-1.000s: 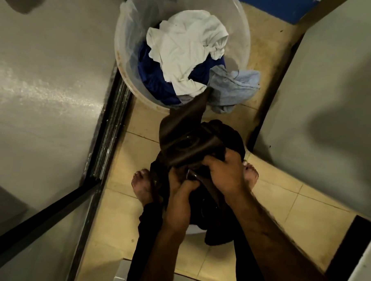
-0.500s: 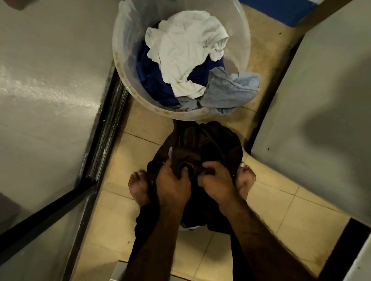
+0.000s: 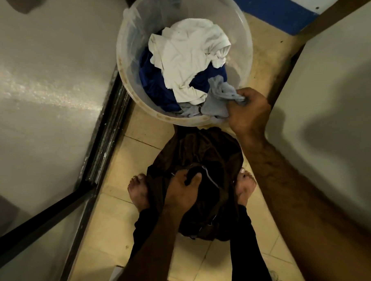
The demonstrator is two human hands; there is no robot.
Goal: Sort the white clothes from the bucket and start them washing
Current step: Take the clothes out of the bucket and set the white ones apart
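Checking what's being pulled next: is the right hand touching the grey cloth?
Touching. The head view shows the right hand pinching the grey cloth at the bucket rim.

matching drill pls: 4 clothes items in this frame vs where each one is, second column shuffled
Items
1. white garment
2. blue garment
3. grey garment
4. dark brown garment

Places
A. bunched low between the person's feet, gripped by the left hand
B. hanging over the near rim of the bucket, pinched by the right hand
C. on top of the pile in the bucket
D. in the bucket, mostly under the white one

Pairs: 1-C, 2-D, 3-B, 4-A
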